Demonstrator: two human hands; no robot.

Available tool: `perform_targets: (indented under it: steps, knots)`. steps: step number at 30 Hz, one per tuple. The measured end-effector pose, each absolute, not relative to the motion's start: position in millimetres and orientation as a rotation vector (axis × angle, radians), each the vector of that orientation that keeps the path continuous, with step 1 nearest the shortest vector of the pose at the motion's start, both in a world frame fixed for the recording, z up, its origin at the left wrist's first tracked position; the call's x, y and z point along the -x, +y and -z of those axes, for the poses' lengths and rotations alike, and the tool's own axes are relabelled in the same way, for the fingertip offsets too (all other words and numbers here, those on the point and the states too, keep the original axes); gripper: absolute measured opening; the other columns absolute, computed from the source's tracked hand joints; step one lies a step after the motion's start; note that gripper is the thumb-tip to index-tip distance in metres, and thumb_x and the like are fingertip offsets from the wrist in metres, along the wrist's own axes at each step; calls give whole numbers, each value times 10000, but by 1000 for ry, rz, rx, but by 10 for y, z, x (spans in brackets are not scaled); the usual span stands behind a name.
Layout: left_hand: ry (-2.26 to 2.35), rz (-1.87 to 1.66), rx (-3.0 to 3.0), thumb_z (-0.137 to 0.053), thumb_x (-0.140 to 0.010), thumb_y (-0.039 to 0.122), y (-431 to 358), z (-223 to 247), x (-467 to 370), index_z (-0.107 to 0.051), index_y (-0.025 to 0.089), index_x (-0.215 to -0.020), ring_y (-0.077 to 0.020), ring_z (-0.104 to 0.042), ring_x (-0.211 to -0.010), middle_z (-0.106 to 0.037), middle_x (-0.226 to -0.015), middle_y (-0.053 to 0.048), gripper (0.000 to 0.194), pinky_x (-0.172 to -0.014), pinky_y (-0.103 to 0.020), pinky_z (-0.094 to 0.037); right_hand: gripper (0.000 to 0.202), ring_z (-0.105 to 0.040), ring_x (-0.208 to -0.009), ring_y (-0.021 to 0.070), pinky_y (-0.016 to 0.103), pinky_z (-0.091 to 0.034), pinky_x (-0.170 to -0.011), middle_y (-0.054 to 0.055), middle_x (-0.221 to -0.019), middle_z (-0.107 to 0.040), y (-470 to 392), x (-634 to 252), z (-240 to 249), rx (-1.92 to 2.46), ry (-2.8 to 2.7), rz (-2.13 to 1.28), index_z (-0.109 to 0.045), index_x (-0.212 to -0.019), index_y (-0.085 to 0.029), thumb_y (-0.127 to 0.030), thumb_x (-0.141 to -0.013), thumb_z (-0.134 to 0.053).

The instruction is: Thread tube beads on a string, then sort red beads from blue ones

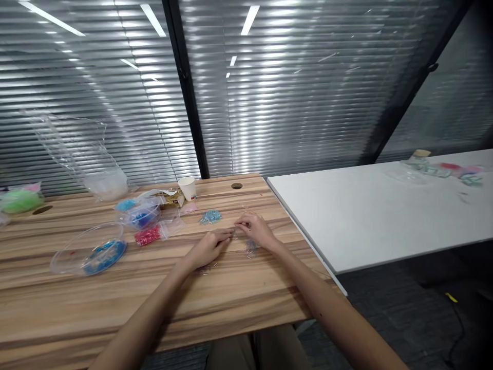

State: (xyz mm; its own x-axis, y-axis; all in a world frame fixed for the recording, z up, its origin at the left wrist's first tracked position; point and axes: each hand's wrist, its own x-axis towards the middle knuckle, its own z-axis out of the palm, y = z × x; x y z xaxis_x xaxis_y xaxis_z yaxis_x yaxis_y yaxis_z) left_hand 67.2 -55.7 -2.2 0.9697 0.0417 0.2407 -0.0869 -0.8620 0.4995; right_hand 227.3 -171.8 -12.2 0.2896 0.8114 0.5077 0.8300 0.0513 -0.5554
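Note:
My left hand rests low over the wooden table, its fingers bent and pressed together. Its fingertips almost meet those of my right hand, which is pinched closed. Whatever lies between the fingers is too small to name. Beneath my right hand is a small scatter of clear, thin pieces. More small clear bits lie by the wrist of my left hand. Just beyond the hands sits a little heap of light blue pieces.
Left on the wooden table are a bag of red pieces, a clear tub with blue contents, a round clear lid and a blue ring-shaped pile. A paper cup stands behind. A white table adjoins on the right.

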Motion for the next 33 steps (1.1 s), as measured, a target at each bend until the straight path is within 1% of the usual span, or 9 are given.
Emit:
perform_targets:
  steps: [3, 7, 13, 19, 23, 25, 28, 30, 33]
  knots:
    - [-1, -325, -2631, -369, -940, 271, -534, 45, -671, -567, 136, -1198, -191, -507, -1166, -553, -1255, -94, 352, -1011, -351, -381, 103, -583, -824, 153, 259, -419, -769, 52, -842, -687, -1719, -2274, 129, 1741, -1516, 33, -696, -826, -157, -144, -810, -595]
    - [36, -329, -2695, -349, -948, 305, -477, 81, -656, -546, 141, -1216, -190, -498, -1174, -534, -1276, -93, 371, -1017, -336, -372, 117, -584, -822, 154, 262, -419, -768, 54, -843, -687, -1726, -2271, 120, 1746, -1533, 58, -697, -837, -154, -133, -815, -584]
    - [190, -331, -2812, -322, -941, 414, -371, 101, -618, -507, 130, -1255, -220, -461, -1211, -471, -1337, -113, 463, -1034, -343, -359, 121, -584, -816, 158, 268, -423, -757, 40, -833, -685, -1744, -2269, 115, 1752, -1527, 77, -697, -841, -165, -137, -819, -581]
    - [301, -253, -2777, -194, -947, 475, -307, 78, -602, -406, 87, -1338, -208, -337, -1308, -395, -1392, -125, 591, -1099, -372, -256, 118, -588, -825, 165, 289, -433, -778, 42, -832, -685, -1744, -2268, 125, 1729, -1542, 108, -695, -829, -169, -141, -820, -581]
    - [354, -191, -2797, -176, -947, 456, -267, 78, -603, -359, 66, -1361, -209, -211, -1362, -330, -1428, -124, 598, -1124, -410, -160, 116, -588, -816, 164, 288, -437, -775, 38, -816, -684, -1743, -2274, 139, 1723, -1540, 124, -695, -821, -170, -131, -813, -585]
    - [373, -172, -2805, -177, -945, 448, -240, 76, -597, -367, 71, -1357, -205, -178, -1371, -310, -1438, -119, 590, -1128, -411, -131, 113, -590, -816, 165, 288, -438, -771, 39, -821, -684, -1744, -2276, 141, 1725, -1544, 128, -695, -820, -167, -132, -811, -588]
    - [381, -253, -2776, -153, -942, 463, -207, 55, -582, -383, 75, -1347, -191, -199, -1366, -328, -1429, -118, 606, -1125, -388, -152, 112, -593, -820, 167, 292, -438, -767, 41, -826, -686, -1747, -2275, 135, 1728, -1538, 128, -695, -824, -161, -141, -815, -585]
    - [409, -339, -2736, -129, -937, 481, -193, 30, -573, -405, 72, -1331, -193, -268, -1342, -377, -1401, -126, 632, -1115, -382, -194, 114, -593, -816, 164, 292, -438, -767, 36, -823, -685, -1748, -2275, 130, 1728, -1531, 123, -694, -823, -168, -143, -816, -583]
    - [488, -434, -2677, -110, -931, 499, -186, -11, -566, -483, 72, -1267, -215, -370, -1289, -464, -1336, -136, 659, -1098, -399, -233, 117, -590, -811, 161, 289, -437, -761, 28, -821, -681, -1751, -2285, 128, 1723, -1510, 117, -692, -816, -182, -150, -817, -579]
